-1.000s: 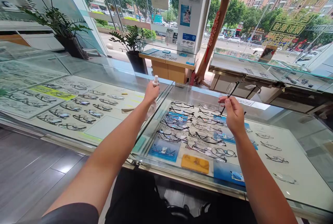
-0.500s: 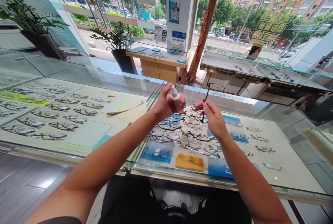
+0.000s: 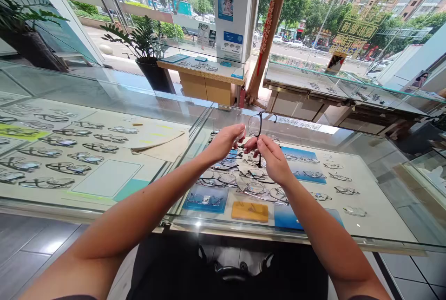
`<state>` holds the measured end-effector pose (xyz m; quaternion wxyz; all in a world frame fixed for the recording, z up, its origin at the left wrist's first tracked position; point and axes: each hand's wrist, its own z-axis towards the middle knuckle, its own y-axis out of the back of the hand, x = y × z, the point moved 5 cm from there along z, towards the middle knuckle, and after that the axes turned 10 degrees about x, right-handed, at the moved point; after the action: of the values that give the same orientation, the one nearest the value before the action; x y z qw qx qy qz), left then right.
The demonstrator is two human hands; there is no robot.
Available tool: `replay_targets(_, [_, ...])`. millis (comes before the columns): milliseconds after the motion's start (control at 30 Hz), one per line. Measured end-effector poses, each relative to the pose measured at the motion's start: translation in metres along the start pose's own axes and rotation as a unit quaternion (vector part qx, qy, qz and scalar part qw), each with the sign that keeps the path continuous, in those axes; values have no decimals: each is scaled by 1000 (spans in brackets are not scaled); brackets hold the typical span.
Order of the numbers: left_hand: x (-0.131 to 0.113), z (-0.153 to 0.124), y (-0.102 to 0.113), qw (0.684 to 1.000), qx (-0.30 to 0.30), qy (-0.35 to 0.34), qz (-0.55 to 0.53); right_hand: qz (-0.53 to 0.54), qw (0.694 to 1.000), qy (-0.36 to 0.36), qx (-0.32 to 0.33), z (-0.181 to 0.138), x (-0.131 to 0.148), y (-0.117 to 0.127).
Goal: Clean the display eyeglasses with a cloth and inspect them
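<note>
My two hands meet above the glass display counter (image 3: pixel 348 230). My left hand (image 3: pixel 225 141) is closed around a small white spray bottle, of which only the tip (image 3: pixel 241 138) shows. My right hand (image 3: pixel 270 155) pinches a pair of black-framed glasses (image 3: pixel 257 126) by one temple, with the lens held up above my fingers. The bottle's tip sits right beside the frame. Under the glass below my hands lie rows of spectacle frames (image 3: pixel 230 179) on blue and white trays.
A folded beige cloth (image 3: pixel 163 144) lies on the counter to the left. A second case with more frames (image 3: pixel 62 151) stretches left. Potted plants (image 3: pixel 146 44), a wooden display table (image 3: pixel 204 77) and further glass counters (image 3: pixel 331 86) stand behind, by the shop windows.
My left hand has lifted the spray bottle from the left counter and brought it right. My right hand has moved left with the glasses, so both hands now meet.
</note>
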<state>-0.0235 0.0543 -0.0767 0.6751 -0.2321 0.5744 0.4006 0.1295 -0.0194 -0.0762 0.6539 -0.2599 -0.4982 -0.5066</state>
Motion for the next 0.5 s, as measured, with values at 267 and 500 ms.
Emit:
replay_targets(267, [-1, -1, 1, 1000, -20, -2, 8, 50, 999, 3, -18, 2, -2, 5])
replay_targets(500, [-1, -3, -7, 988, 46, -3, 144, 129, 988, 3, -86, 3, -8, 18])
